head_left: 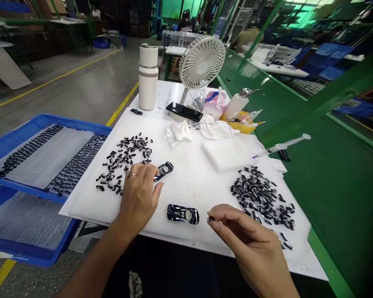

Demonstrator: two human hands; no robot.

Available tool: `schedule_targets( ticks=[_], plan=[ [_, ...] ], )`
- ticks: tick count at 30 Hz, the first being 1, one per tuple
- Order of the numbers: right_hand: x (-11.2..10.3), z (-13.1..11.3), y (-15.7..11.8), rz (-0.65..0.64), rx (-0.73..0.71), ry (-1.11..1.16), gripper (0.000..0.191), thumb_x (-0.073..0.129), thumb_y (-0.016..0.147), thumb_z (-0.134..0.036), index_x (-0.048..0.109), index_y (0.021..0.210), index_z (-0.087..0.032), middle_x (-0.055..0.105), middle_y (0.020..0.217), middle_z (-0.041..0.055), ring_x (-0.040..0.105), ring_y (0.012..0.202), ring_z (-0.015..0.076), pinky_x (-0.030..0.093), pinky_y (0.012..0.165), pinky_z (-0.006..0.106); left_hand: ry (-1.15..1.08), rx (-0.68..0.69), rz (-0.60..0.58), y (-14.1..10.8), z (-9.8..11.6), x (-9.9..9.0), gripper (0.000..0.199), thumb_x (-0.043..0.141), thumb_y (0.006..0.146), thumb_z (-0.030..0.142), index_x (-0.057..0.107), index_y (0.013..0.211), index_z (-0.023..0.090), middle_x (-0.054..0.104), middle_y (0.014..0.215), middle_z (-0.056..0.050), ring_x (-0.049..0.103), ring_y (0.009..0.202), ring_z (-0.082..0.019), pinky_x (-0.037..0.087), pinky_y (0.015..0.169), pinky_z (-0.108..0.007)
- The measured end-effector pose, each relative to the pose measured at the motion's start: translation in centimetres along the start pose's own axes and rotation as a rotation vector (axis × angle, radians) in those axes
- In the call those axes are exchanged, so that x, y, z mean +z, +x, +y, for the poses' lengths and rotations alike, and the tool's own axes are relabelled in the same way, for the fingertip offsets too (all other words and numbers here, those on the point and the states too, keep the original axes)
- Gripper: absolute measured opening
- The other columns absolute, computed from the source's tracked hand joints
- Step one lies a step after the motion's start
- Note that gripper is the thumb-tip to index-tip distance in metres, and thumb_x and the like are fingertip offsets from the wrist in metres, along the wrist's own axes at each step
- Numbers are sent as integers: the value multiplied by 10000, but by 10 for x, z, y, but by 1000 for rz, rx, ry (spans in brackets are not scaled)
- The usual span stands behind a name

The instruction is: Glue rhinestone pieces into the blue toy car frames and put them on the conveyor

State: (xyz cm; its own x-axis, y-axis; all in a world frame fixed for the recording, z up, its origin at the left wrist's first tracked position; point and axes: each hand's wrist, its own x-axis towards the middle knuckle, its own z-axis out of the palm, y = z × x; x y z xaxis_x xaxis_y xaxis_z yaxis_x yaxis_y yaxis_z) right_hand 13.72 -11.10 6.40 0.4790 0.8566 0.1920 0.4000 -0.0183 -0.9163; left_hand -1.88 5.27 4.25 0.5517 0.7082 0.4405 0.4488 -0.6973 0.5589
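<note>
Okay, I see the right hand [251, 244] with its fingers [219, 221] pinched together on a small black clip [210, 219], just right of the toy car shell [182, 214], whose long axis runs sideways; the left hand [139, 198] sits farther off.

At lower centre, the right hand [251, 242] is nearly hiding a tiny black piece [210, 219], while the left hand [139, 198] is covering one end of a glossy car-shaped shell [165, 171].

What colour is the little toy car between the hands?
The toy car is shiny dark blue with silver streaks; the head view shows it best.
</note>
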Motion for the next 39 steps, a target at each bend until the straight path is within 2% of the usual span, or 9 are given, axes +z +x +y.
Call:
schedule_targets(
  ticks=[3,7,13,16,20,28,39],
  plan=[
    [-5,4,8,-40,50,-48,84,699,805,-277,708,887,-268,701,865,16,665,758,144,549,632,158,103,24,-67,10,-14,4,229,633,806,73,503,970,165,587,967,-64,477,992,-281,383,837,-436],
    [-5,4,23,-66,75,-92,95,729,771,-329,706,809,-245,701,785,14,668,703,148,550,610,162,150,23,-103,11,-17,9,188,593,820,63,493,939,169,588,912,-48,489,957,-268,374,826,-438],
    [4,0,55,-84,-14,-198,119,714,787,-354,719,789,-235,710,768,21,646,649,154,512,542,212,29,21,-219,2,-6,4,251,571,799,46,450,963,193,581,907,-16,497,945,-229,395,834,-391],
    [15,2,71,-128,-113,-258,102,664,833,-307,703,804,-218,702,789,31,638,684,163,521,605,258,-58,6,-276,-3,-3,1,214,534,835,70,442,977,202,589,921,-8,509,942,-218,368,885,-417],
    [30,10,85,-223,-196,-288,112,596,876,-248,686,828,-203,689,843,54,646,793,186,544,709,312,-90,28,-260,-5,-6,2,184,496,881,108,440,1021,214,600,941,-5,520,987,-220,292,982,-458],
    [42,26,87,-275,-228,-311,111,599,877,-193,709,892,-206,682,900,55,651,865,191,547,778,338,-148,29,-222,-7,-12,6,176,529,876,109,451,1006,199,601,948,10,522,976,-186,310,984,-401],
    [47,28,88,-296,-248,-367,120,594,879,-180,714,876,-196,668,906,64,634,846,190,530,755,351,-160,34,-203,-8,-15,9,183,531,871,96,440,994,197,607,950,2,527,954,-184,338,956,-394]
  ],
)
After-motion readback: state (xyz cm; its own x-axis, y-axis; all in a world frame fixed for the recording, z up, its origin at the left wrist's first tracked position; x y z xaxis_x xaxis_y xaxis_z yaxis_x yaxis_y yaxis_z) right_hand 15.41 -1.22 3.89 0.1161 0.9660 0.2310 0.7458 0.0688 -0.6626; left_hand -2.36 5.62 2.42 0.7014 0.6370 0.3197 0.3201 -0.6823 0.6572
